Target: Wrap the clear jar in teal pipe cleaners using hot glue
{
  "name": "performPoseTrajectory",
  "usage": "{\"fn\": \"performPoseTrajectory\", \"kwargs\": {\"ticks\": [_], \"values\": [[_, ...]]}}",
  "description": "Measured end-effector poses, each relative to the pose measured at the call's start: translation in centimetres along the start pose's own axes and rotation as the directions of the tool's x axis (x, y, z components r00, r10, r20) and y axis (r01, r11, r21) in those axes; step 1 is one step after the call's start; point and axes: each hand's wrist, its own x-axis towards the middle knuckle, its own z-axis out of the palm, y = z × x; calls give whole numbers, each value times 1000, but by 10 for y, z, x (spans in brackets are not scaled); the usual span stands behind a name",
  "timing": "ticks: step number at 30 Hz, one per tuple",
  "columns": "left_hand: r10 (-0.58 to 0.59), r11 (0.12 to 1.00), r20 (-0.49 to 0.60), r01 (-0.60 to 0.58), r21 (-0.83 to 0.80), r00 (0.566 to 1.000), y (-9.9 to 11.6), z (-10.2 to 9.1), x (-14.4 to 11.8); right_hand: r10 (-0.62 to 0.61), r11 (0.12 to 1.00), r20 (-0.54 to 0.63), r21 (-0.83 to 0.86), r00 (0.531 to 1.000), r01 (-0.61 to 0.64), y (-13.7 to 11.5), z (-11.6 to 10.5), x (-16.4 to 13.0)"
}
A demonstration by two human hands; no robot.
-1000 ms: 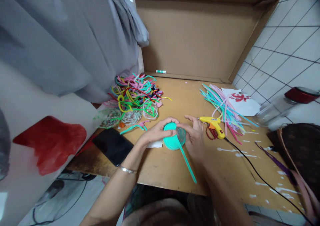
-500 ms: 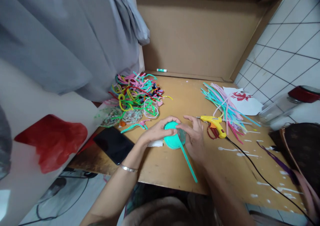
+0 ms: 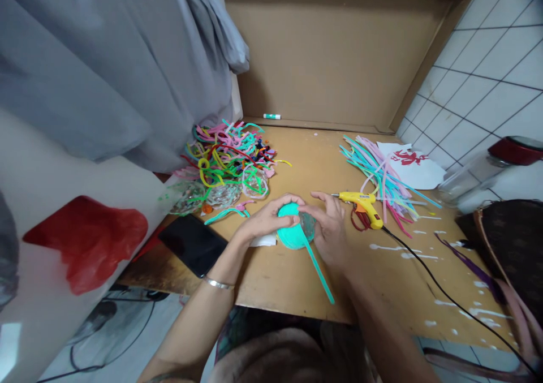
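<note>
Wrapping looks like the step: a teal strip (image 3: 316, 270) winds round a small round disc (image 3: 296, 233) at counter (image 3: 288, 281) centre, loose tail trailing toward the near edge. Left hand (image 3: 271, 220) pinches the disc's top rim, right hand (image 3: 328, 227) cups its right side, fingers curled (grip partly hidden). Best to keep the strip taut and flat. Yellow glue gun (image 3: 362, 206) just right; black phone (image 3: 193, 244) left; colourful strip pile (image 3: 229, 159) behind.

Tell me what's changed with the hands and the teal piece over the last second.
Hardly anything. Both hands, left and right, keep hold of the teal piece, its loose strip still trailing toward the table edge. The glue gun and phone lie where they were.
</note>
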Motion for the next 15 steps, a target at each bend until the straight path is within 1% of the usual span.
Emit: {"fn": "performPoseTrajectory", "kwargs": {"ticks": [5, 10, 15], "values": [[-3, 1000, -2, 3, -9, 1000, 0, 0, 0, 26, 1000, -23, 16, 999, -25, 3, 0, 0], [-7, 1000, -3, 7, -14, 1000, -3, 0, 0, -1, 1000, -17, 15, 1000, 1, 5, 2, -1], [1, 1000, -9, -1, -16, 1000, -3, 0, 0, 3, 999, -27, 44, 1000, -2, 5, 2, -2]]}}
